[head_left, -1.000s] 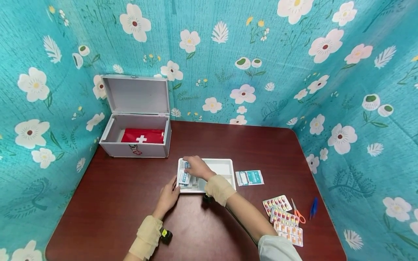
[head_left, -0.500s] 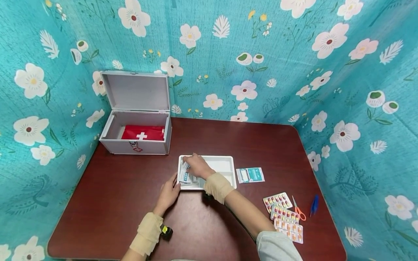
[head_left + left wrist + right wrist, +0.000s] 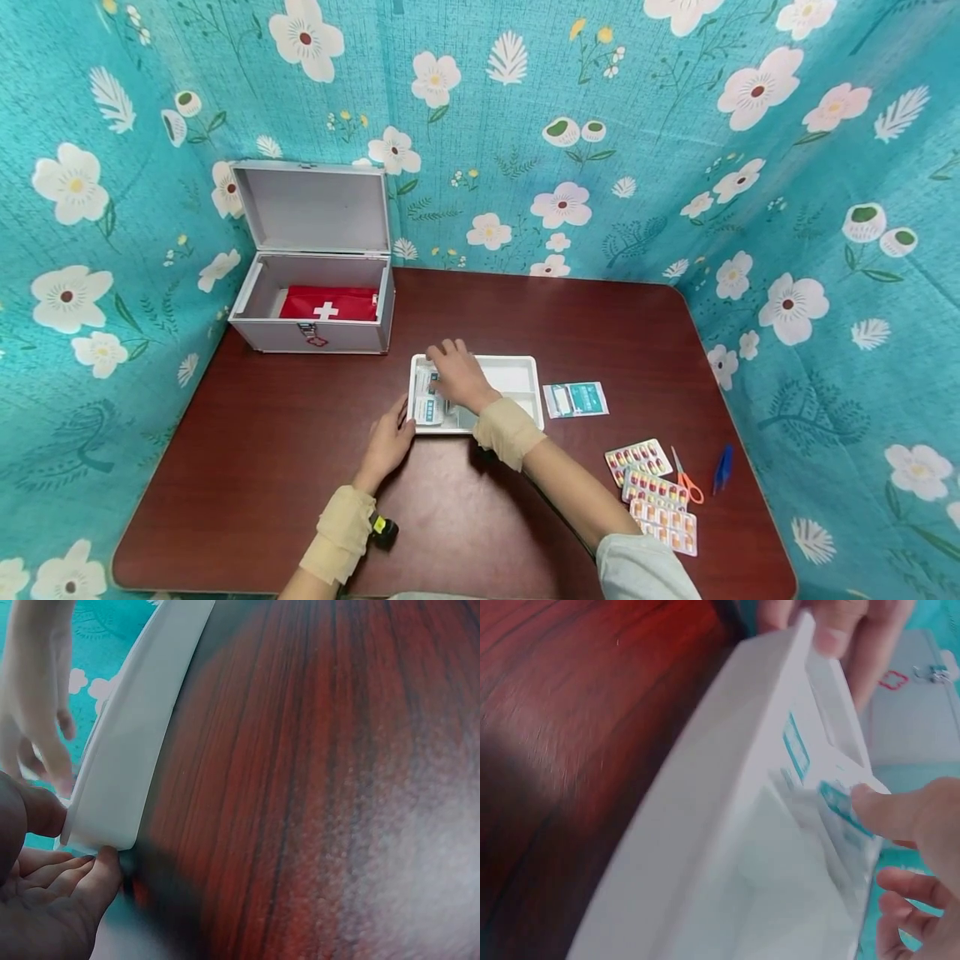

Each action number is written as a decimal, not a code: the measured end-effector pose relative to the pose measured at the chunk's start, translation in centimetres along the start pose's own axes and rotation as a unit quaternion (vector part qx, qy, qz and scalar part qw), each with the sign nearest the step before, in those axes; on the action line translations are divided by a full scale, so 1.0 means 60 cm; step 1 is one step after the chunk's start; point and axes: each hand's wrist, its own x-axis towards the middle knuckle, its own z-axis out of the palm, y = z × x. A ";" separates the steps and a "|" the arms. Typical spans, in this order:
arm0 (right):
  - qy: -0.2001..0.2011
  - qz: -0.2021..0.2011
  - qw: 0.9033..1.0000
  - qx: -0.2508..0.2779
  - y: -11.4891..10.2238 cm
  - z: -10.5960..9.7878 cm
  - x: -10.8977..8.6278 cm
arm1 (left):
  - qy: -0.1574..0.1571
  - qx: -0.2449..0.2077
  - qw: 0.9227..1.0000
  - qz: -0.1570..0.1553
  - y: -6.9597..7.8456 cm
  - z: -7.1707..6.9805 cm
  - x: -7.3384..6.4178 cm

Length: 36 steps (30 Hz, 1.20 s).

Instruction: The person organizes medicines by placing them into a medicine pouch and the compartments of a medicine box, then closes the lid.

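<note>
My left hand grips the near left corner of a white divided tray. In the left wrist view its thumb lies on the rim, with the fingers against the outer wall. Small white-and-blue paper sachets fill the tray's left compartment. Over that compartment is my right hand, its fingers apart and loosely bent. The right wrist view has its thumb touching a sachet, while the other fingers hold nothing. That hand hides part of the tray's middle in the head view.
A grey metal box with its lid up holds a red pouch at back left. Right of the tray lies a teal-and-white packet. Blister packs, orange-handled scissors and a slim blue tool lie farther right.
The sachets under my right hand shifted and now lie flatter in the left compartment. My right fingers have spread and moved slightly up and right. The left hand stays on the tray corner.
</note>
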 end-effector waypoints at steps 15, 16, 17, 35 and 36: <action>0.088 0.097 0.989 0.075 0.135 -0.058 -0.102 | 0.005 0.007 1.000 0.008 0.001 -0.004 0.003; 0.087 0.107 0.988 0.076 0.147 -0.061 -0.111 | 0.005 0.011 1.000 0.008 0.000 -0.003 0.003; 0.085 0.117 0.986 0.077 0.160 -0.063 -0.121 | 0.004 0.012 1.000 0.006 -0.001 -0.002 0.003; -0.034 0.156 0.982 0.105 0.327 -0.044 -0.254 | 0.012 0.028 1.000 0.002 -0.008 0.009 -0.003; -0.041 0.167 0.980 0.105 0.327 -0.042 -0.256 | 0.012 0.026 1.000 0.002 -0.008 0.009 -0.003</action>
